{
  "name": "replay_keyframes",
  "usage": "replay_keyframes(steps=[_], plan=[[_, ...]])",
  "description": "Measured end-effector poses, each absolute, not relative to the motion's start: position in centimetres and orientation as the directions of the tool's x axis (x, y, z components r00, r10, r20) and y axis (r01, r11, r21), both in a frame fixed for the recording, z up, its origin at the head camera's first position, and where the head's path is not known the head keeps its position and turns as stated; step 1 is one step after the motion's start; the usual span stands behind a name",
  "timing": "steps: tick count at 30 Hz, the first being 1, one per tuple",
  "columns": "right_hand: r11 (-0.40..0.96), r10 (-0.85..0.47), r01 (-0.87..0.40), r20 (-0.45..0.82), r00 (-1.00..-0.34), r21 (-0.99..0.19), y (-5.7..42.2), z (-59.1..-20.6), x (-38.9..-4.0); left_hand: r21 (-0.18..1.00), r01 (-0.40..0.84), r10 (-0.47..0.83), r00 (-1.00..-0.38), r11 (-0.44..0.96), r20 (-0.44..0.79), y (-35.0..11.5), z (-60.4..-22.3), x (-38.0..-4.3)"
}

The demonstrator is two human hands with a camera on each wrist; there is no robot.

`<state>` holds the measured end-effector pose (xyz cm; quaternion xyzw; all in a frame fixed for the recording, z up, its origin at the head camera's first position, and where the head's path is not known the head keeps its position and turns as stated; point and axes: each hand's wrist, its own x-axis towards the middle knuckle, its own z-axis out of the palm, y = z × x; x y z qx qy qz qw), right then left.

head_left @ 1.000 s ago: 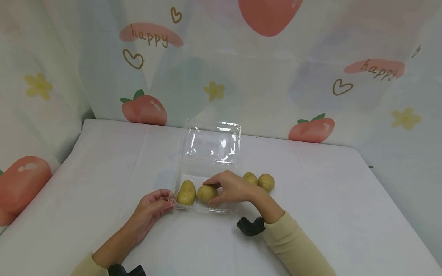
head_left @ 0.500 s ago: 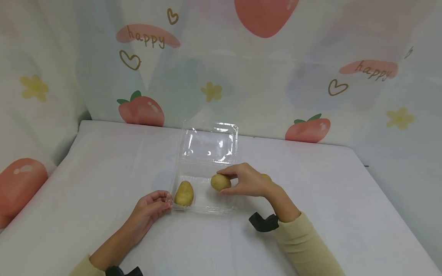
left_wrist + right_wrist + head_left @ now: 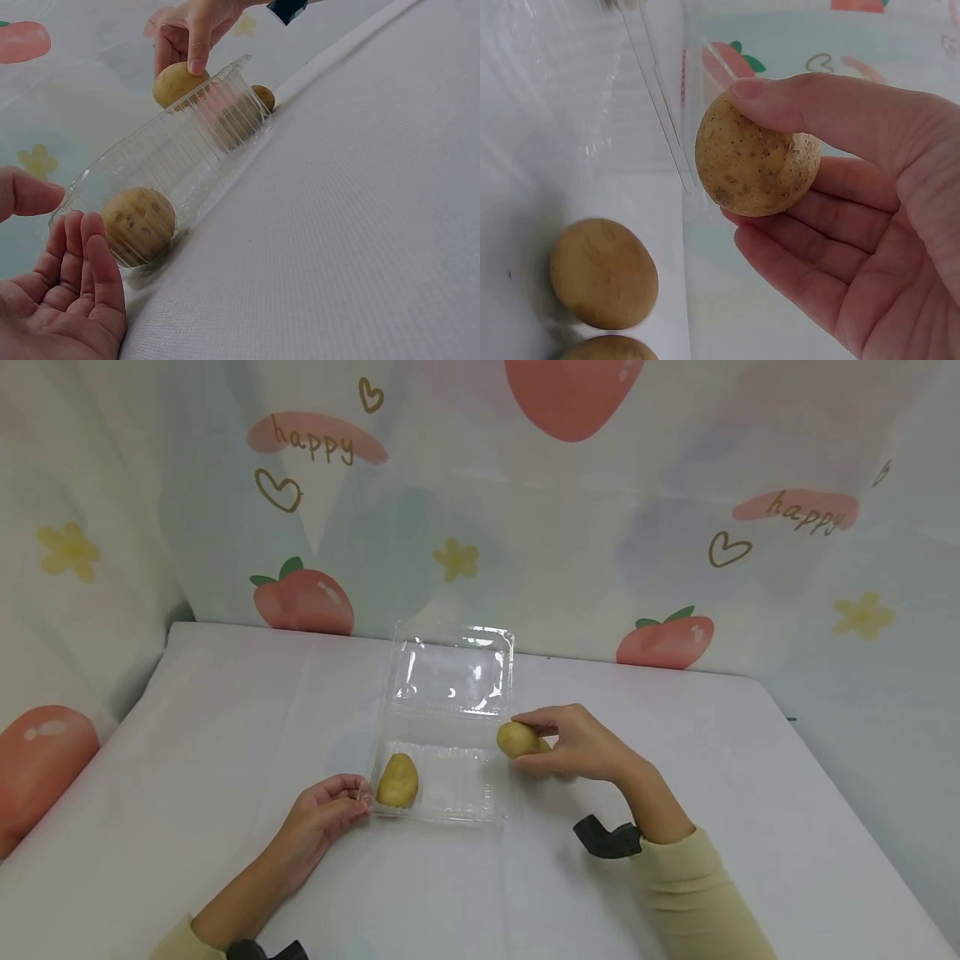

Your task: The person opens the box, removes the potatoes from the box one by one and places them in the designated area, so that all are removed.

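A clear plastic clamshell container (image 3: 450,814) lies with its lid (image 3: 450,672) folded back on the white-covered table. One potato (image 3: 397,781) sits at the left end of its tray. My left hand (image 3: 330,814) pinches the tray's left rim between thumb and fingers. Thumb and fingers of my right hand (image 3: 577,743) hold another potato (image 3: 757,157), raised at the tray's right edge. Two more potatoes lie on the table outside the tray; the right wrist view shows one whole potato (image 3: 604,274) and part of a second potato (image 3: 611,349). In the head view the right hand mostly hides them.
The white table (image 3: 247,710) ends at a printed curtain (image 3: 555,543) behind, with another curtain panel at the left. Black wrist mounts (image 3: 607,839) stick out beside both forearms.
My right hand has lifted a potato from the middle of the tray and carried it right, to the tray's right edge. The left hand stays on the rim.
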<state>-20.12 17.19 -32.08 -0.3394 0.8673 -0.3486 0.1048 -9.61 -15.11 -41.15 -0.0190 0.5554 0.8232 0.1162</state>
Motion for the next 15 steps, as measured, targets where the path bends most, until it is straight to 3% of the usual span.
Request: replay_keyframes(steps=[5, 15], plan=[[0.543, -0.618, -0.468, 0.045, -0.785, -0.697, 18.6, -31.9, -20.0, 0.911, -0.214, 0.173, -0.972, -0.352, -0.162, -15.0, -41.1, -9.6], [0.633, -0.539, -0.474, 0.092, -0.838, -0.612, 21.7, -32.0, -19.8, 0.913, -0.208, 0.168, -0.973, -0.352, -0.157, -15.0, -41.2, -9.6]])
